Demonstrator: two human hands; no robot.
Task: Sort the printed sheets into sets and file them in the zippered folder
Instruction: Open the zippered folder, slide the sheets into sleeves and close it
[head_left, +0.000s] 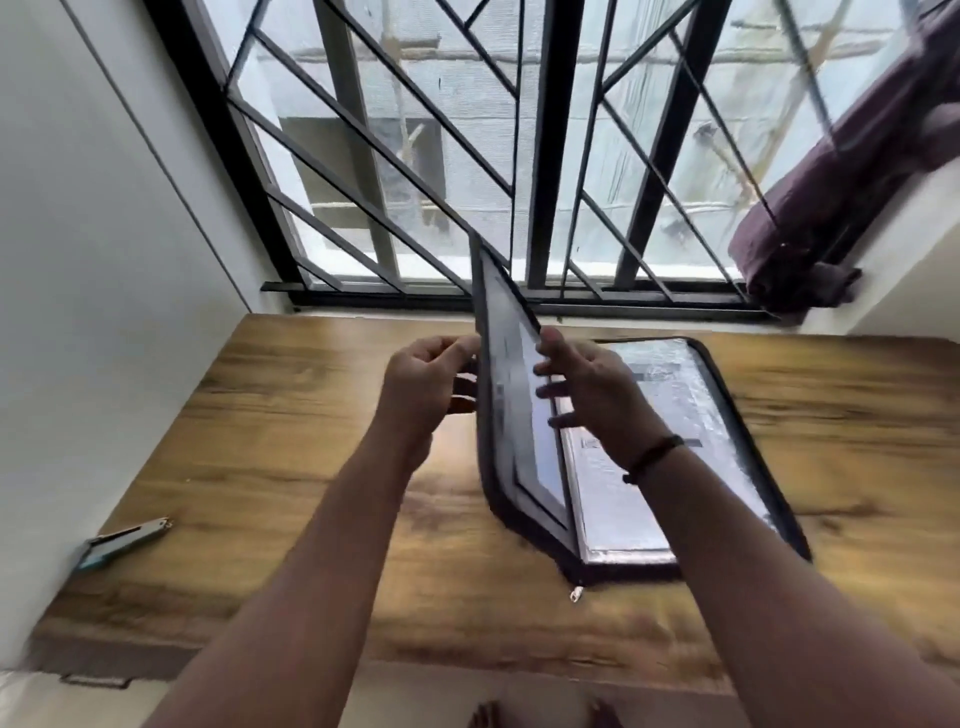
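Observation:
A black zippered folder (748, 457) lies open on the wooden desk (291, 415). Its right half rests flat and holds printed sheets (654, 499) under shiny plastic sleeves. Its left cover (511, 395) stands nearly upright. My left hand (428, 387) grips that cover's outer face from the left, fingers curled round its edge. My right hand (592, 400) touches the cover's inner face, fingers spread and mostly straight. A zip pull (575, 592) hangs at the folder's near edge. The frame is motion-blurred.
A stapler-like tool (124, 540) with a teal end lies at the desk's left edge by the white wall. A barred window (519, 156) runs behind the desk. A purple rolled cloth (841, 171) hangs at the right.

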